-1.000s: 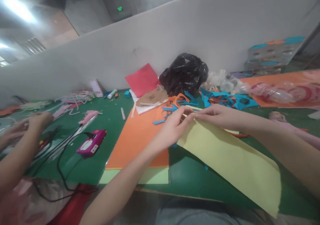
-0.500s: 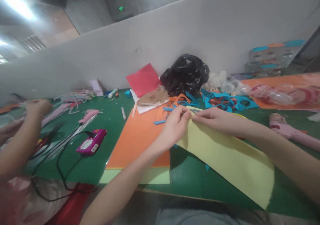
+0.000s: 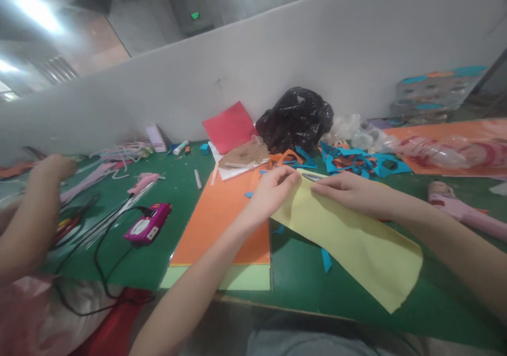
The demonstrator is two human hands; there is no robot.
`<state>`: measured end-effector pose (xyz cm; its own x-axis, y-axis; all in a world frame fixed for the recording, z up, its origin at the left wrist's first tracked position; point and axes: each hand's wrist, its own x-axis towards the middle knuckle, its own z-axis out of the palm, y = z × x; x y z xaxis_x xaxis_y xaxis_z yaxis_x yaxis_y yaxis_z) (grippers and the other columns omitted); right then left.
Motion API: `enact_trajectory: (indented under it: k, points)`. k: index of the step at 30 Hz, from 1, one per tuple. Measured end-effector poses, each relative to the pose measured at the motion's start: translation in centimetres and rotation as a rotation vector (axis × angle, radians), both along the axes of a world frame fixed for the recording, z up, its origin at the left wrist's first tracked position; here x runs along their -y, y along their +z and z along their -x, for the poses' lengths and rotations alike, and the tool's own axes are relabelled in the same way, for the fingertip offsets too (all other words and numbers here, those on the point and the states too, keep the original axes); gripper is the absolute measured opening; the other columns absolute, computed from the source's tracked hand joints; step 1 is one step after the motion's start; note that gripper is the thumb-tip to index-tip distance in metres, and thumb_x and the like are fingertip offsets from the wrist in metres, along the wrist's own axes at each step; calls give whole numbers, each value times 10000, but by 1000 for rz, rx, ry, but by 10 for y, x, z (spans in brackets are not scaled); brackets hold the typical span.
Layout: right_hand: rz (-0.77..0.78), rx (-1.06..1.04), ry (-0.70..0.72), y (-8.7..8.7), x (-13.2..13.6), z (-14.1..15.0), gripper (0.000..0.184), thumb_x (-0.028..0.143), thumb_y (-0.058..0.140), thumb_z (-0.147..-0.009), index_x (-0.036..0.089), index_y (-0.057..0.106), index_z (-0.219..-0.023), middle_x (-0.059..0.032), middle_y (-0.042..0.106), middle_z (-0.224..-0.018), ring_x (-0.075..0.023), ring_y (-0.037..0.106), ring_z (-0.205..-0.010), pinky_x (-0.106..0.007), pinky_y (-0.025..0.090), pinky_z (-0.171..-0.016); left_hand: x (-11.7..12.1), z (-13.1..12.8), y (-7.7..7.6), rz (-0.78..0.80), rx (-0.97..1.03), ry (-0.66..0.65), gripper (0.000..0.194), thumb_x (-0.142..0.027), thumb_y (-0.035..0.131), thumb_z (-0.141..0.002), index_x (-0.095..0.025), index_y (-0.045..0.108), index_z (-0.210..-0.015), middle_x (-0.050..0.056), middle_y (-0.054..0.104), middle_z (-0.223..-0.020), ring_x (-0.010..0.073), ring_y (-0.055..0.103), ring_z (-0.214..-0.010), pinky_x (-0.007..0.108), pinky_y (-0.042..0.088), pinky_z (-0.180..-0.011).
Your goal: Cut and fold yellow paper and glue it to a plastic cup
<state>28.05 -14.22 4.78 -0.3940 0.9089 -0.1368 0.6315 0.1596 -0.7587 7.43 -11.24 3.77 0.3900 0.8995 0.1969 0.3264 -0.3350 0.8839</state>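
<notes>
The left hand and right hand had closed grips pinching the top edge of a yellow paper strip, which lay right of center on the green table, overlapping an orange card sheet.

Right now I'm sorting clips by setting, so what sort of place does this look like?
Probably a craft workroom or paper-crafting workshop: a yellow paper sheet lies on a green cutting mat, with blue paper scraps and a pink hot glue gun nearby.
</notes>
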Motion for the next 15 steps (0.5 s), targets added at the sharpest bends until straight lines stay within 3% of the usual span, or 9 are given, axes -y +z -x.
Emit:
enact_trajectory:
  k: [6,15]
  points:
    - [-7,30,-26,4,-1,-3,584,739,419,-880,213,647,-767,-29,642,-714,-175,579,-620,-278,396,-522,-9,9,9,-71,66,199,185,-335,558,-899,-194,644,-815,8,684,-841,146,607,-796,257,458,-731]
    - [-24,19,-39,2,-9,-18,584,752,460,-863,213,674,-787,-54,704,-822,-242,644,-778,-316,468,-652,-31,31,9,-116,97,360,201,-358,577,-896,-191,668,-827,18,683,-821,143,583,-745,247,450,-690]
